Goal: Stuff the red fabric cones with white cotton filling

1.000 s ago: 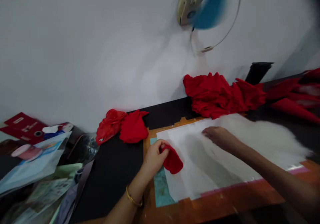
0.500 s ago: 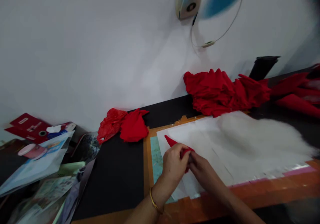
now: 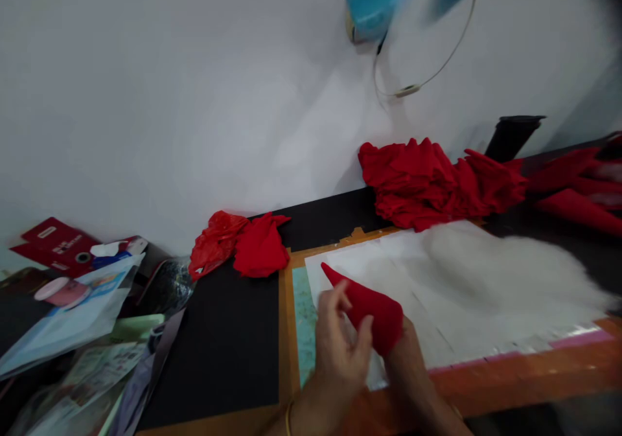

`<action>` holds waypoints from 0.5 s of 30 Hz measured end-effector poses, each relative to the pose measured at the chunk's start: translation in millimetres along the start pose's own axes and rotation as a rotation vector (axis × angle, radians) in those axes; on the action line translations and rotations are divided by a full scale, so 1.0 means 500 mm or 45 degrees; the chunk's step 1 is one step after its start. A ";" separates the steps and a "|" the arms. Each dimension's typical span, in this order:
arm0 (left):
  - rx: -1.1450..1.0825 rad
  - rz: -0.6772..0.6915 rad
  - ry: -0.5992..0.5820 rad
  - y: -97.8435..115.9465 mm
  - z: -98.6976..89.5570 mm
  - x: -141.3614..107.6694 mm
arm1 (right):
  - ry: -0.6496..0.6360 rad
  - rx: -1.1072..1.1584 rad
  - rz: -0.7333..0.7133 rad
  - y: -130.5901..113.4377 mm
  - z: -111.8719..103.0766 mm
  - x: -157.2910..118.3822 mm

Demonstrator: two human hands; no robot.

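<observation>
A red cone-shaped fabric piece (image 3: 372, 306) points up and to the left above the white sheet (image 3: 350, 254). My right hand (image 3: 408, 352) is at its wide lower end, the fingers hidden by or inside the fabric. Beside its left edge is my left hand (image 3: 340, 339), fingers spread and curved, with thumb and fingertips close to the cloth. A gold bracelet circles my left wrist. On the right part of the sheet lies a heap of fluffy white stuffing (image 3: 505, 274).
A big pile of red fabric pieces (image 3: 427, 183) lies against the wall, more red pieces (image 3: 578, 196) at the far right. Further left are a small red pile (image 3: 261, 248), a red plastic bag (image 3: 217, 238), and boxes and packets. A blurred blue fan (image 3: 383, 2) hangs above.
The red piece, earlier mostly covered by both hands, now shows its full cone shape. My left hand has opened, and my right hand has moved to the wide end.
</observation>
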State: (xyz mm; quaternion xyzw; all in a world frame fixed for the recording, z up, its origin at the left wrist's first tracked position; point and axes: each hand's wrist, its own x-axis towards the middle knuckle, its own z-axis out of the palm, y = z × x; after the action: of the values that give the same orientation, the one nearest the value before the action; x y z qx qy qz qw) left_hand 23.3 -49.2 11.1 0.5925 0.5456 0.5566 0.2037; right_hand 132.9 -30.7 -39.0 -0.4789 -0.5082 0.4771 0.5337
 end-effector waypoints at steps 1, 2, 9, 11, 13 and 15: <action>-0.132 -0.139 0.223 -0.007 -0.007 0.005 | -0.034 0.061 0.019 -0.013 0.005 -0.001; -0.308 -0.322 0.376 -0.013 -0.011 0.011 | -0.065 0.082 0.024 -0.023 0.011 -0.001; -1.234 -1.074 0.407 -0.017 0.016 0.031 | -0.145 -0.294 -0.150 -0.014 0.048 -0.002; -1.253 -1.086 0.496 -0.024 0.024 0.031 | -0.203 -0.368 -0.207 -0.002 0.046 -0.008; -1.274 -1.119 0.521 -0.032 0.022 0.034 | -0.272 -0.446 -0.343 0.015 0.039 -0.017; -1.282 -1.147 0.491 -0.037 0.015 0.039 | -0.346 -0.564 -0.481 0.036 0.033 -0.027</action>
State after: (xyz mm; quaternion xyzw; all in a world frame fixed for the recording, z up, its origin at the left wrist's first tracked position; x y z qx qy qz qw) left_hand 17.8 -23.7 1.5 0.0332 0.4404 0.6980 0.5636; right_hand 115.5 -42.1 -57.9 -0.4122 -0.7463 0.3070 0.4229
